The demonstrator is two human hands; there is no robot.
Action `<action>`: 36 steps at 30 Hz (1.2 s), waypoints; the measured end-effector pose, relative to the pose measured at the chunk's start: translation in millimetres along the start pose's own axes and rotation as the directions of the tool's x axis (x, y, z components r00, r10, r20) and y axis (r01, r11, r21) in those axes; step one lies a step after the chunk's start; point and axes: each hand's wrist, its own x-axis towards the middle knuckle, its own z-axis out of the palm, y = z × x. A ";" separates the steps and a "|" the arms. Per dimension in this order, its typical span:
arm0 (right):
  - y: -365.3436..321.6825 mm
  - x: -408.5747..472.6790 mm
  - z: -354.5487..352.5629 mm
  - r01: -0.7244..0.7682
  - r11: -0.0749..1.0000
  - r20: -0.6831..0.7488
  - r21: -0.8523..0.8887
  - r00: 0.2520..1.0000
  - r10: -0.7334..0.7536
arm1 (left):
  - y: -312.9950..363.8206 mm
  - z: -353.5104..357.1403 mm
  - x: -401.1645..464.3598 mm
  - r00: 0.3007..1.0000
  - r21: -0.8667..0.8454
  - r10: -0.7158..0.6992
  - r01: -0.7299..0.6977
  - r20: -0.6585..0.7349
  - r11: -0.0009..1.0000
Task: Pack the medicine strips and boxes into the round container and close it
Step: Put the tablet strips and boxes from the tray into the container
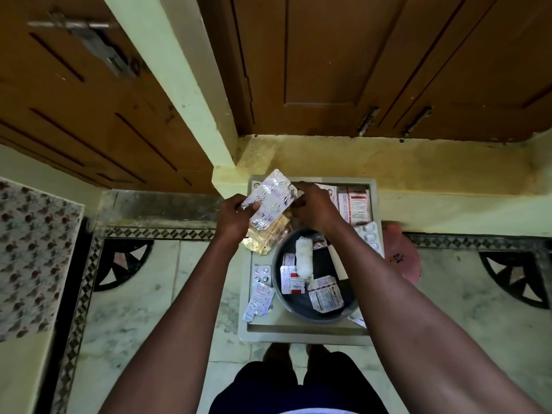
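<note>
My left hand (236, 216) and my right hand (313, 209) both grip a bundle of silver medicine strips (273, 198), held above the far left of a pale square tray (301, 334). Gold strips (265, 237) lie under the bundle. The dark round container (316, 312) stands open on the tray, with several strips, small boxes and a white roll (303, 258) inside. Red-and-white medicine boxes (355, 204) lie at the tray's far right. Loose strips (259, 291) rest left of the container, and a white blister strip (370, 237) sits on its right.
A reddish round lid (401, 258) lies on the floor right of the tray. Brown wooden doors (388, 64) and a yellow step (418, 171) stand behind. A patterned cloth (33, 255) covers a surface at the left. My feet (298, 354) are just below the tray.
</note>
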 end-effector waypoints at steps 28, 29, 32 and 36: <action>38.4 -111.4 -90.5 0.036 0.861 -0.329 0.507 0.931 0.156 | -6.9 23.2 -116.6 0.996 -0.206 -0.091 0.086 -0.013 0.975; 45.8 -117.1 -89.4 0.001 0.882 -0.319 0.471 0.933 0.169 | -15.7 26.8 -123.4 0.996 -0.158 -0.085 0.078 -0.039 0.984; 52.6 -135.3 -84.4 -0.087 0.937 -0.269 0.339 0.945 0.185 | -37.0 33.7 -143.7 0.990 -0.009 -0.050 0.049 -0.130 0.999; 50.6 -150.3 -77.4 -0.120 0.984 -0.252 0.134 0.956 0.151 | -45.7 38.8 -168.2 0.973 0.090 0.023 -0.002 -0.230 0.996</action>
